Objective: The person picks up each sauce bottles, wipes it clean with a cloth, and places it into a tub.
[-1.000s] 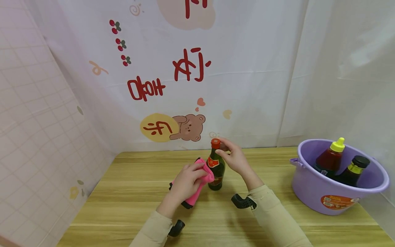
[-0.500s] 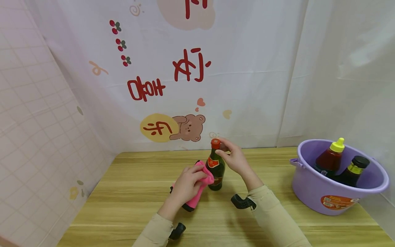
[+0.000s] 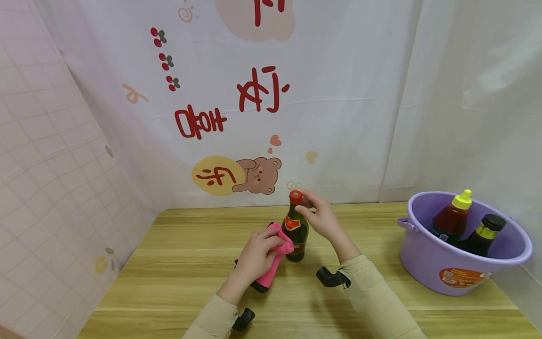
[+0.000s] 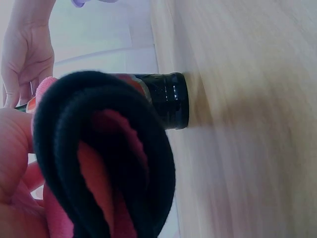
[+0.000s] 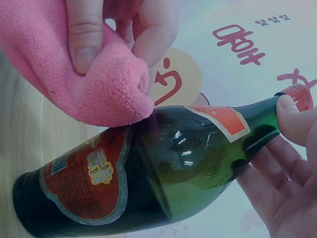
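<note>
A green glass bottle with a red cap and red labels stands upright on the wooden table. Its neck is pinched near the cap by my right hand, thumb on one side and fingers on the other. My left hand grips a folded pink cloth with black edging. In the right wrist view, the bunched end of the cloth lies against the bottle's side, between its two labels. The left wrist view looks into the cloth's black-edged folds, which hide much of the bottle.
A purple bucket stands on the right of the table. Inside it are a red-brown squeeze bottle with a yellow nozzle and a dark bottle with a black cap. A printed white curtain hangs behind the table.
My left hand and the cloth have moved slightly down and toward me along the bottle's side. My right hand keeps its hold on the neck, and the bottle stays in place.
</note>
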`<state>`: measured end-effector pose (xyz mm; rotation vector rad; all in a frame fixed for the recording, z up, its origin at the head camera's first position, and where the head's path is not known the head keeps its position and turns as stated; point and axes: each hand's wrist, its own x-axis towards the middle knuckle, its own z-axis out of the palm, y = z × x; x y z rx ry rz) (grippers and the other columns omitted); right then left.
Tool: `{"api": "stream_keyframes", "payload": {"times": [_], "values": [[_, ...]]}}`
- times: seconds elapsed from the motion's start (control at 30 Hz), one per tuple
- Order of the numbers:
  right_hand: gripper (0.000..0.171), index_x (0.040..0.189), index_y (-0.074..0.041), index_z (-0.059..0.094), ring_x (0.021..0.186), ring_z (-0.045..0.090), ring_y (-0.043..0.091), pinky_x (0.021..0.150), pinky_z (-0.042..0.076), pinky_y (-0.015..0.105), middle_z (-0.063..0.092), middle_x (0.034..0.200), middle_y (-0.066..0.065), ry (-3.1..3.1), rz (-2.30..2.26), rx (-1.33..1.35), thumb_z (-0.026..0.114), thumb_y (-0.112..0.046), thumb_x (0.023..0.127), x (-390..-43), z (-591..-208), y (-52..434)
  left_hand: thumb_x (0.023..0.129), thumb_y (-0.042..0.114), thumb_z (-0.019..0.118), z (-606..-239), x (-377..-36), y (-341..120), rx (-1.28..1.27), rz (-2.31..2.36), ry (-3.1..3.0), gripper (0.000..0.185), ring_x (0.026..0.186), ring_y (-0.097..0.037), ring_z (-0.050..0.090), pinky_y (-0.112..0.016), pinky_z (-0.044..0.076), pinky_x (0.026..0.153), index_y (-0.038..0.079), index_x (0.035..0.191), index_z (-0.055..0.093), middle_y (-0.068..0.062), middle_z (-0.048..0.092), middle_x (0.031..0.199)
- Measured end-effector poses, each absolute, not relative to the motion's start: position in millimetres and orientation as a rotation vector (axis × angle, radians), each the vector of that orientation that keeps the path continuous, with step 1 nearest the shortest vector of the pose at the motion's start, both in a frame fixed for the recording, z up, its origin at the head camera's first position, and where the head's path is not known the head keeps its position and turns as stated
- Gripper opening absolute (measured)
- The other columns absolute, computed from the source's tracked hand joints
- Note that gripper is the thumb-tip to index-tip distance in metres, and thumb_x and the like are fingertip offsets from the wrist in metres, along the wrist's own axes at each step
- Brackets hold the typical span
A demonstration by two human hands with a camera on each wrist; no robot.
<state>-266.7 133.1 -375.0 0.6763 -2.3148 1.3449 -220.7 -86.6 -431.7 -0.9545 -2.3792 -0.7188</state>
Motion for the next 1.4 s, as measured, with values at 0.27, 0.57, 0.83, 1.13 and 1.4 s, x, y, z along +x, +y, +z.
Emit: {"api": "stream_keyframes", "payload": {"times": [0.27, 0.57, 0.83, 1.13, 1.4], "values": [[0.044, 0.136, -0.007, 0.058, 0.089, 0.067, 0.028, 0.080, 0.053, 0.046, 0.070, 0.104, 0.014, -2.319, 1.343, 0.674, 0.069, -0.008, 0.093, -266.6, -375.4, 133.1, 0.081, 0.006, 0.081, -436.9, -220.3, -86.2, -0.947, -0.711, -2.382, 0.022, 0.112, -0.026, 0.061, -0.041, 0.049, 0.087, 0.018, 0.098, 0.075, -0.006, 0.068, 0.119], [0.045, 0.136, -0.006, 0.058, 0.089, 0.066, 0.029, 0.080, 0.053, 0.047, 0.070, 0.104, 0.015, -2.308, 1.356, 0.671, 0.069, -0.008, 0.093, -267.4, -376.2, 133.4, 0.081, 0.004, 0.079, -442.5, -219.9, -83.1, -0.953, -0.694, -2.413, 0.021, 0.109, -0.027, 0.062, -0.040, 0.047, 0.083, 0.016, 0.097, 0.075, -0.007, 0.069, 0.117], [0.045, 0.137, -0.005, 0.057, 0.089, 0.066, 0.029, 0.080, 0.053, 0.047, 0.070, 0.104, 0.015, -2.315, 1.358, 0.684, 0.069, -0.008, 0.093, -266.7, -375.5, 133.2, 0.080, 0.004, 0.078, -459.8, -223.7, -80.0, -1.003, -0.604, -2.483, 0.020, 0.109, -0.024, 0.062, -0.037, 0.046, 0.083, 0.017, 0.094, 0.074, -0.002, 0.070, 0.109], [0.045, 0.137, -0.004, 0.056, 0.092, 0.067, 0.031, 0.082, 0.054, 0.049, 0.070, 0.106, 0.016, -2.309, 1.369, 0.681, 0.068, -0.008, 0.094, -264.5, -374.9, 131.4, 0.078, 0.000, 0.077, -462.3, -229.5, -76.5, -1.049, -0.525, -2.592, 0.021, 0.081, -0.013, 0.059, -0.027, 0.040, 0.072, 0.016, 0.092, 0.074, 0.004, 0.069, 0.094], [0.048, 0.136, -0.005, 0.057, 0.098, 0.065, 0.030, 0.087, 0.055, 0.049, 0.067, 0.106, 0.014, -2.247, 1.421, 0.648, 0.072, -0.009, 0.091, -262.6, -380.4, 125.8, 0.077, -0.003, 0.076, -455.6, -230.9, -75.5, -1.105, -0.495, -2.626, 0.022, 0.084, -0.014, 0.065, -0.033, 0.048, 0.077, 0.014, 0.091, 0.074, 0.005, 0.071, 0.090]]}}
